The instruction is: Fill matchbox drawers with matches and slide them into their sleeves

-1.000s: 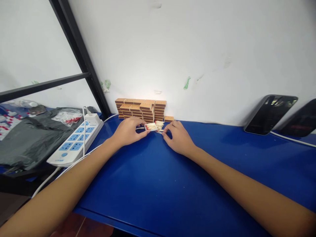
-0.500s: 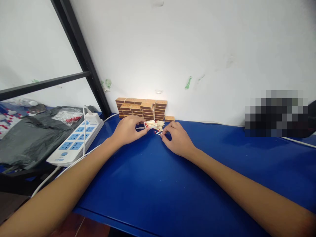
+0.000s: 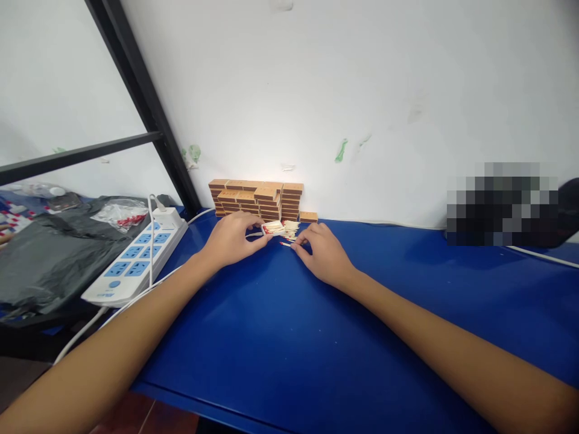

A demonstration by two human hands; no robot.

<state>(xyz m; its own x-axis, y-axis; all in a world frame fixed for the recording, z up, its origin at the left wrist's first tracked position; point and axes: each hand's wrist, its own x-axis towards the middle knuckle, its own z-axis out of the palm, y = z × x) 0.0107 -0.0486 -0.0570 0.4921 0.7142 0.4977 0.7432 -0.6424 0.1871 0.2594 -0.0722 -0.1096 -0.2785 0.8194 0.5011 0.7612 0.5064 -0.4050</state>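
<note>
Near the back edge of the blue table, left of its middle, the left hand has a small open matchbox tray, thumb and forefinger parted only by the tray's width and closed on its left end. Inside lies a layer of matches, the red heads at the left end. The right hand has thumb and forefinger pinched together on the plain end of a single match, its red head pointing left, just in front of the tray. Between the hands, beside the tray's right end, a heap of loose matches lies on the table. Behind, along the back edge, matchboxes stand in stacks; what they hold cannot be seen. One box lies just right of them. Beyond the table's left edge, a clear plastic bag holds small red pieces
</note>
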